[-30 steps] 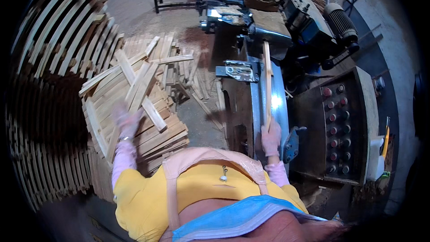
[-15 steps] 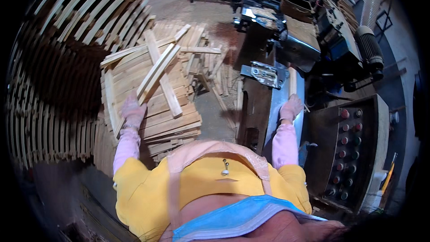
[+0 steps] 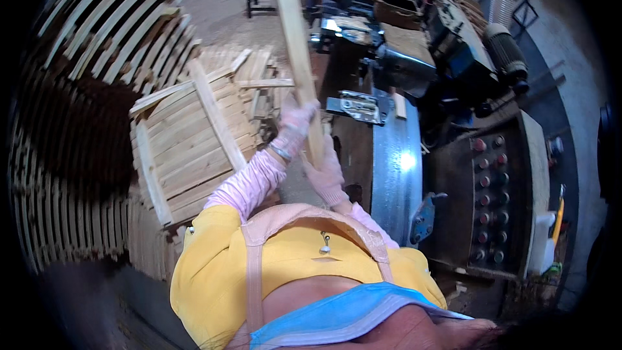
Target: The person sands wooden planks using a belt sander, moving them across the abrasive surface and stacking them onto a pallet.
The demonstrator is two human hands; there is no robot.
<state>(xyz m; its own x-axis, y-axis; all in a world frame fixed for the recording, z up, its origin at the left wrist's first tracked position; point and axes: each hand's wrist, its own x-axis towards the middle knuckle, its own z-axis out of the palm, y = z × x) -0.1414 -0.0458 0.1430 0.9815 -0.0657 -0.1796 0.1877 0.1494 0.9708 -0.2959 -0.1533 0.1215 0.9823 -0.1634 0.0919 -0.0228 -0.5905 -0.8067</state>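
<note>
In both gloved hands I hold a long pale wooden strip (image 3: 296, 32), raised at a tilt between the wood pile and the machine. My left hand (image 3: 297, 122) is wrapped round its lower half. My right hand (image 3: 326, 170) grips the near end, with part of the palm and fingers behind the wood. To the right, a short length of another wooden strip (image 3: 400, 106) lies on the machine's metal bed (image 3: 393, 175), beside a metal guide block (image 3: 355, 106). On my left, a loose strip (image 3: 217, 116) lies slantwise over the stacked boards (image 3: 188, 155).
Curved wooden slats (image 3: 97, 19) are stacked high at the far left. A control panel (image 3: 486, 201) with several round buttons stands on the right, with a motor (image 3: 502, 55) beyond it. A dark stand (image 3: 260, 0) is at the back.
My left hand has lifted the strip off the stack and moved right. The right hand has left the strip on the metal bed and now grips the raised strip's near end.
</note>
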